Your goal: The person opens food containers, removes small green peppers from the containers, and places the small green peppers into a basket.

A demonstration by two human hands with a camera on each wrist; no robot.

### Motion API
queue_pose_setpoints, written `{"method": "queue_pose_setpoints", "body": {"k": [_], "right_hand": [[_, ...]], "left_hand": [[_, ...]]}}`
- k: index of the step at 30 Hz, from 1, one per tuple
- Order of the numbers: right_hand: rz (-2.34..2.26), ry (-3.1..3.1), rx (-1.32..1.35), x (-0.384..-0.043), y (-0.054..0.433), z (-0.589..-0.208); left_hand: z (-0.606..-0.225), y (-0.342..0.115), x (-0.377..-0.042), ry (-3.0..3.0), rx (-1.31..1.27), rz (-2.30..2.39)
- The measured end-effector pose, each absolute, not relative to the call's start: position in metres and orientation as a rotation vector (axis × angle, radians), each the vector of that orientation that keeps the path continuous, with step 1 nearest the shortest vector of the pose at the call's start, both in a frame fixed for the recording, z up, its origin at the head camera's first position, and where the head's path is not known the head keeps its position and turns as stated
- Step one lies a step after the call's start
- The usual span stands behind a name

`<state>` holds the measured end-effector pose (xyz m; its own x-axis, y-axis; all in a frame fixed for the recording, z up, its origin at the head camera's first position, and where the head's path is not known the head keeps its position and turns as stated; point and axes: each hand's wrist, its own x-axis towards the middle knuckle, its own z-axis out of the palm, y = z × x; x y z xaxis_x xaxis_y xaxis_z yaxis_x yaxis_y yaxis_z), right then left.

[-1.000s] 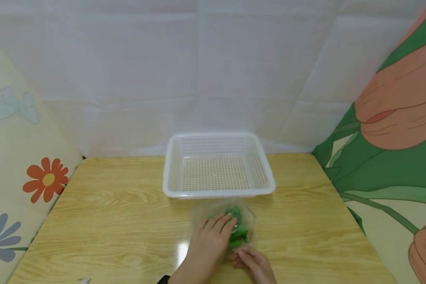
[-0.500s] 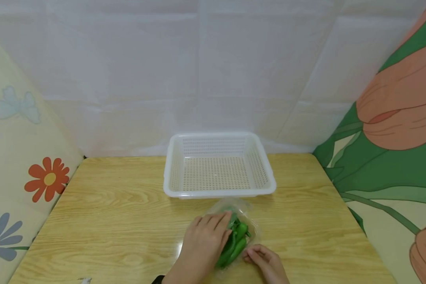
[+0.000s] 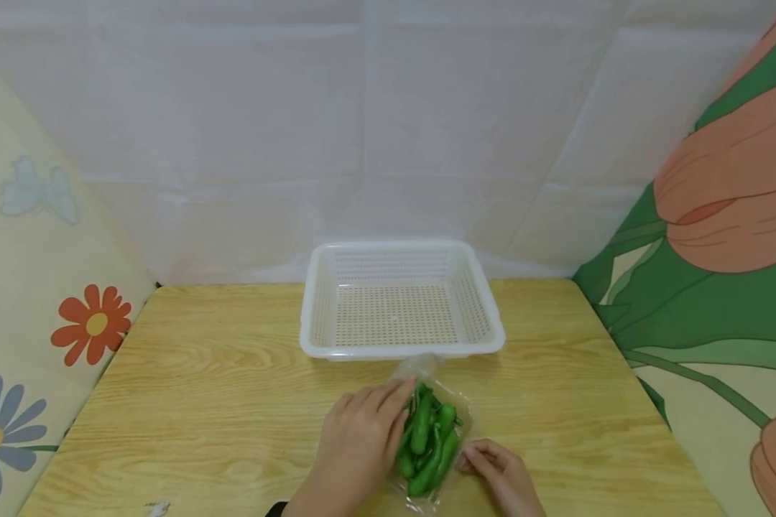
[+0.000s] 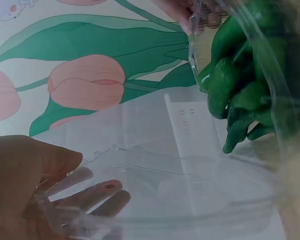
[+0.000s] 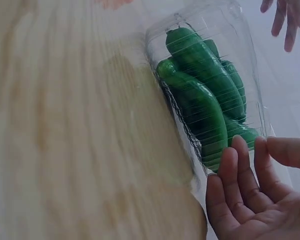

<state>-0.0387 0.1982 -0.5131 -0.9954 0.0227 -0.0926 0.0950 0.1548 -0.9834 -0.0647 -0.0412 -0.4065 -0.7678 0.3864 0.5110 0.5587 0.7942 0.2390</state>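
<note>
Several green peppers (image 3: 430, 441) lie inside a clear plastic box (image 5: 257, 95) with ribbed sides, just in front of the white basket in the head view. My left hand (image 3: 356, 445) is at the box's left side. In the left wrist view its thumb and fingers pinch the edge of a clear plastic sheet-like part, probably the lid (image 4: 155, 220), which stands away from the peppers. At the box's lower right, my right hand (image 3: 501, 474) pinches the rim between thumb and fingertips, plainly seen in the right wrist view. Some peppers are behind the left fingers.
A white perforated plastic basket (image 3: 401, 352) stands at the back middle of the wooden table (image 3: 220, 388). Behind it hangs a white cloth (image 3: 246, 143). Flower-printed panels flank the table. A small pale scrap (image 3: 159, 509) lies at the front left edge.
The box of peppers has turned and come closer to me, and more peppers show. My left hand has shifted left, uncovering them. My right hand has moved right along with the box's edge.
</note>
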Motion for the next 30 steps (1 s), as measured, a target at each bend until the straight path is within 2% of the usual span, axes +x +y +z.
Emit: {"method": "queue_pose_setpoints", "body": {"k": [14,30], "right_hand": [[-1.876,2.431,0.356,-0.043,0.200,-0.505],[-1.824,2.496,0.359,-0.054,0.200,-0.500]], "left_hand": [[-0.402,-0.063,-0.054,-2.601,-0.572,-0.634],[-0.404,-0.098,-0.046,-2.749,-0.354,-0.621]]}}
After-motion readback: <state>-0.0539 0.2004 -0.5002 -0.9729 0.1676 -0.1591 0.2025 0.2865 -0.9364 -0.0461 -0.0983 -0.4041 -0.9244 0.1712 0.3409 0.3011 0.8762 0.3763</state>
